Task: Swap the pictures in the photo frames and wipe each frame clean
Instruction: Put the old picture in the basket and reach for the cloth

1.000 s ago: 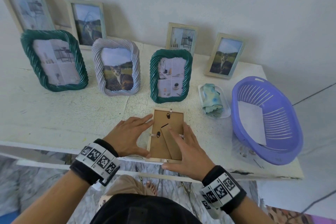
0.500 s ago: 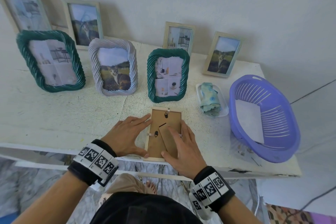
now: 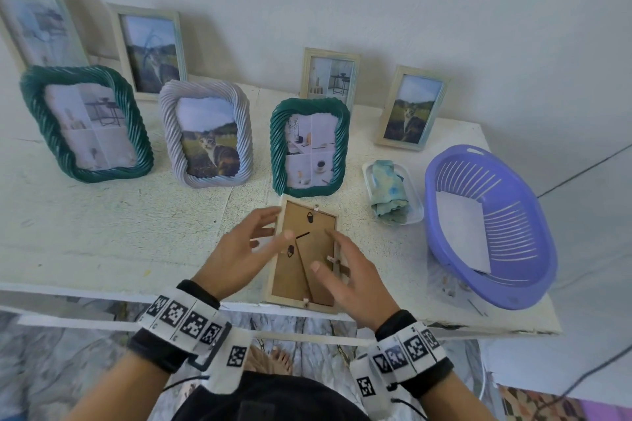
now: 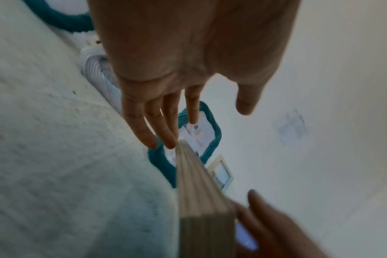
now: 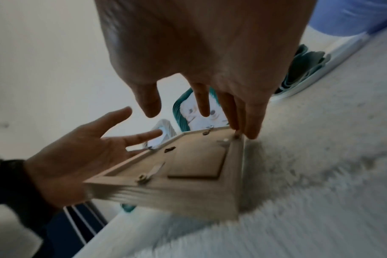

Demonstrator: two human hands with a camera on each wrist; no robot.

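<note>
The wooden frame (image 3: pixel 305 255) is kept face down near the table (image 3: pixel 102 232) edge, between both hands, so its backing can be reached. The left hand (image 3: pixel 239 251) is spread, nothing grasped, fingertips (image 4: pixel 169 139) at its far corner. The right hand (image 3: pixel 345 270) is likewise extended, fingertips (image 5: pixel 251 129) at its right rail beside a clip, nothing clasped.

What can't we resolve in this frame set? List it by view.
- Picture inside the face-down frame: hidden in every view; only its brown backing shows.
- Left hand contact with that frame: head view blurred by motion; left wrist view shows fingertips near its edge, touch unclear.
- Cloth in its clear tray: folded, so its extent is hidden.
- White sheet in the purple basket: whether anything is printed on it cannot be told.
</note>
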